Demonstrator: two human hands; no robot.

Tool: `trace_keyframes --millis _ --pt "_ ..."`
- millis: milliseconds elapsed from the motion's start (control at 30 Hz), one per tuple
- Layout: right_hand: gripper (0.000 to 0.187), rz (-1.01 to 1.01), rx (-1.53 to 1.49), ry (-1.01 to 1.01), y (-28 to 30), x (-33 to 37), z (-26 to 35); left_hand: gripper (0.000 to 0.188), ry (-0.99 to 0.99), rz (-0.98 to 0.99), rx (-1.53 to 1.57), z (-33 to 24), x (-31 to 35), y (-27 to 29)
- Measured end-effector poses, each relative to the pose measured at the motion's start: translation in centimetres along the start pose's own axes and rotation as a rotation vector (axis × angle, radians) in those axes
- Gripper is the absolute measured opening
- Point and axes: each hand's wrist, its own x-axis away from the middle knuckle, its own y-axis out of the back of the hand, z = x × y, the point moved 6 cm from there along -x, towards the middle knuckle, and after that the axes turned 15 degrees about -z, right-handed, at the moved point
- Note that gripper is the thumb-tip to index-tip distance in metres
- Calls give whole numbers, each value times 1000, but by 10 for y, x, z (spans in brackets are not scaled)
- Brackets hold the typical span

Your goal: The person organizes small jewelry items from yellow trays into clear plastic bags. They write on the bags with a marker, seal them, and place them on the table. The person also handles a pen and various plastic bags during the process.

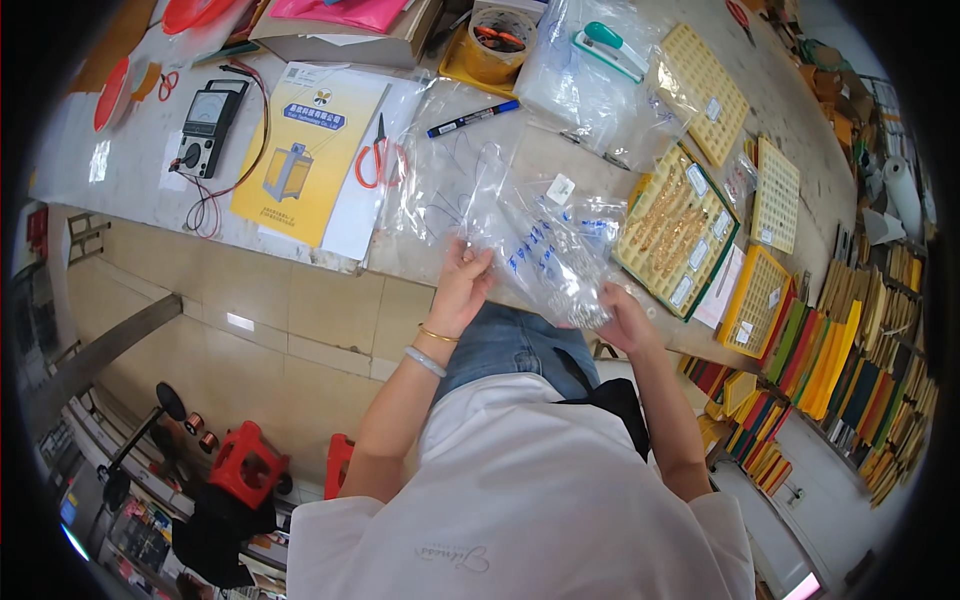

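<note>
A clear plastic bag (535,250) with blue handwriting stretches between my hands at the table's front edge. Small shiny pieces are bunched in its lower right part; I cannot make out what they are. My left hand (466,275) pinches the bag's left side, and a gold bangle and a pale bracelet circle that wrist. Closed on the lower right corner is my right hand (626,318), its fingers partly hidden by the plastic. Just right of the bag lies a green-edged tray (678,232) filled with small gold-coloured pieces. More loose clear plastic lies under and beyond the bag.
Left on the table (330,258) are a multimeter (208,125), a yellow brochure (312,150) and red-handled scissors (376,163). Behind the bag lie a blue marker (473,118) and a green stapler (606,48). Yellow compartment trays (757,300) stand right; a red stool (248,463) is on the floor.
</note>
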Motion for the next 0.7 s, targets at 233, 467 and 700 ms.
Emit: trace_keyframes --millis 233,467,700 --pt "68 96 257 40 24 48 20 42 160 351 511 -42 23 -21" --pt "75 90 21 47 50 49 28 47 59 275 617 -95 7 9" --pt "68 614 -199 -73 -35 13 38 49 -100 497 514 -120 29 37"
